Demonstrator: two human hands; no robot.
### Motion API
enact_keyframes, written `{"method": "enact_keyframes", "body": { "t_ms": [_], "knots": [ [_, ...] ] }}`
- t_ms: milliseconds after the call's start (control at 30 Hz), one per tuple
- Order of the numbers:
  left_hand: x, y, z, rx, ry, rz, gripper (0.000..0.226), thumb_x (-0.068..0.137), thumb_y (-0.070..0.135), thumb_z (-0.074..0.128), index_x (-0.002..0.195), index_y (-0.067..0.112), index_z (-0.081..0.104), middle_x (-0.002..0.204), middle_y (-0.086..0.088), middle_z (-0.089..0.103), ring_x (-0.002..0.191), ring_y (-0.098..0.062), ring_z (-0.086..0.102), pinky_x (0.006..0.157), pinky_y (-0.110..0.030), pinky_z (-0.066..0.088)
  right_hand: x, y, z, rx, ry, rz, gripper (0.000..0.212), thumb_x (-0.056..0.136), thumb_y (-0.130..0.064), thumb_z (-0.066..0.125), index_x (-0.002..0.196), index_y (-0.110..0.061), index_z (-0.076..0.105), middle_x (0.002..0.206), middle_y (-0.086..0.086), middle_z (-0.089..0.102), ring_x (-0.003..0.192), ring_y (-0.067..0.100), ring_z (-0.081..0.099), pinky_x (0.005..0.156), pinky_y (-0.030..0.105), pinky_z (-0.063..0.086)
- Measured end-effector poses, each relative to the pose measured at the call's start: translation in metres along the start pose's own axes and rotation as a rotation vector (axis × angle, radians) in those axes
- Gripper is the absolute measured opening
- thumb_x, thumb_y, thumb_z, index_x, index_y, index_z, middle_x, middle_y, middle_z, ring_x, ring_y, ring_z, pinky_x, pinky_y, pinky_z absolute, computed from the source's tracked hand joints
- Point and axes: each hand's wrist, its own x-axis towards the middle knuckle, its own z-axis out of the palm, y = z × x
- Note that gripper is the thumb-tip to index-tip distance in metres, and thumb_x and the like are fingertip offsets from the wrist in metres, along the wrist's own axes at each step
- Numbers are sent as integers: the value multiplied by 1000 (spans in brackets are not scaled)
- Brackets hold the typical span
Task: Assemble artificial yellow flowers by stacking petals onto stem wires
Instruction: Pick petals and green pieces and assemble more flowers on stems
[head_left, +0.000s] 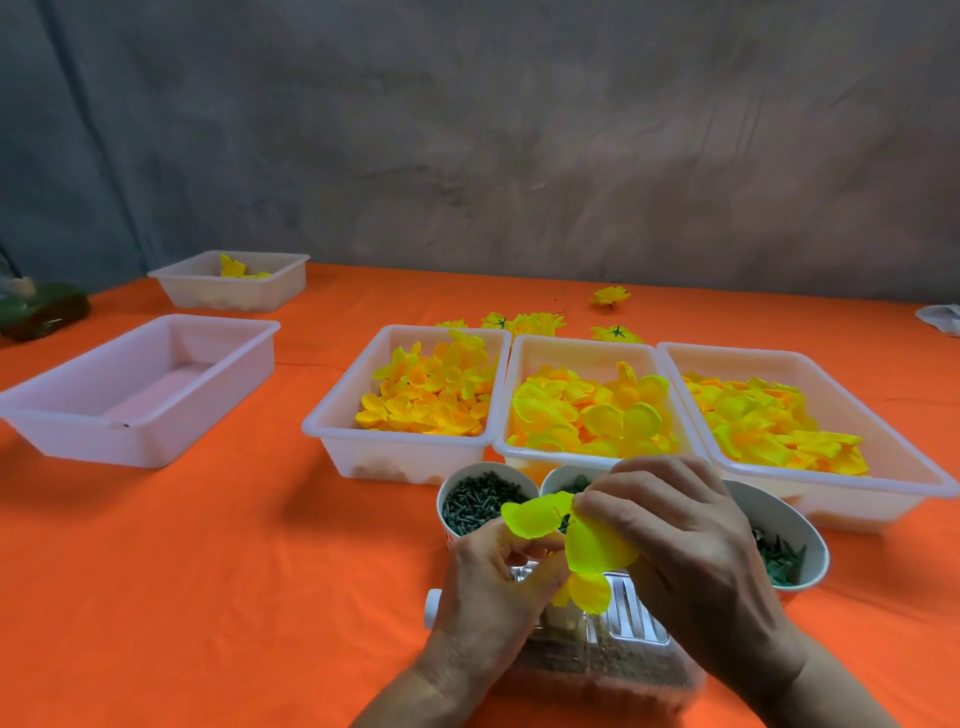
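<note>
L hand (498, 577) & R hand (691, 545) meet fingertip to fingertip, fingers curled, both pinching a bright yellow fabric petal layer (592, 545) between them; forearms angle inward.

I saw open orange tabletop (249, 545) on the left, between the empty tray (140, 384) and the near edge, with room to pass. Ahead, three petal trays (597, 405) stood side by side with rims touching, walling off the far side. Just before them three cups of green parts (485, 501) crowded together, and a clear box (628, 639) sat under my hands (597, 561). Finished flowers (524, 322) lay scattered behind the trays.
</note>
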Motion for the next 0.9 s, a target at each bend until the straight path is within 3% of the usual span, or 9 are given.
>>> {"method": "enact_keyframes", "body": {
  "t_ms": [100, 233, 500, 567, 667, 733, 800, 900],
  "knots": [
    [-1, -2, 0, -23, -7, -4, 12, 75, 2, 76, 74, 14, 74, 65, 1, 69, 59, -2, 59, 62, -16, 47, -2, 1, 0, -12, -5, -23, 48, 103, -21, 33, 87, -4, 75, 86, 7, 71, 82, 28, 67, 70, 38, 48],
    [-1, 0, 0, -44, -14, -18, 10, 74, 4, 76, 78, 13, 74, 70, 4, 72, 63, 0, 61, 66, -15, 47, -4, 0, -1, -25, -23, -46, 47, 102, -21, 35, 89, -4, 76, 88, 8, 72, 81, 29, 67, 71, 39, 48],
    [-1, -2, -9, -121, -101, -30, 28, 76, -6, 72, 87, 21, 71, 77, 12, 72, 72, -1, 65, 68, -18, 51, -8, 3, 1, 70, -77, -8, 48, 102, -18, 31, 87, -6, 76, 92, 6, 72, 86, 30, 66, 71, 41, 48],
    [1, -4, -9, -149, -117, -47, 23, 76, -6, 72, 86, 15, 71, 76, 8, 72, 72, -3, 65, 66, -19, 51, -9, 6, 3, 165, -106, 37, 35, 96, -9, 41, 88, -5, 75, 94, 5, 71, 90, 31, 65, 73, 44, 48],
    [2, -8, -10, -173, -136, -56, 15, 72, 1, 77, 85, 6, 70, 76, -2, 71, 69, -10, 64, 65, -24, 51, -10, 11, 6, 368, -123, 109, 32, 95, -16, 48, 87, -3, 75, 95, 6, 71, 93, 32, 63, 75, 49, 49],
    [2, -6, -11, -186, -147, -67, 16, 69, 11, 75, 84, 6, 70, 77, -8, 71, 69, -15, 63, 65, -28, 52, -10, 14, 7, 484, -137, 167, 19, 89, -7, 57, 86, -1, 75, 94, 8, 71, 93, 35, 62, 75, 50, 50],
    [2, -5, -12, -192, -173, -62, 8, 69, 11, 72, 76, 15, 73, 72, -1, 70, 65, -11, 62, 61, -24, 50, -10, 15, 8, 557, -170, 224, 15, 77, 6, 64, 85, -1, 75, 94, 11, 70, 94, 36, 61, 77, 49, 50],
    [3, -4, -12, -151, -198, -48, 15, 68, 7, 71, 66, 23, 73, 69, 10, 67, 64, -1, 59, 60, -17, 46, -12, 15, 10, 599, -208, 272, 14, 76, 3, 65, 82, -3, 76, 96, 11, 69, 96, 33, 60, 80, 42, 50]
  ]
}}
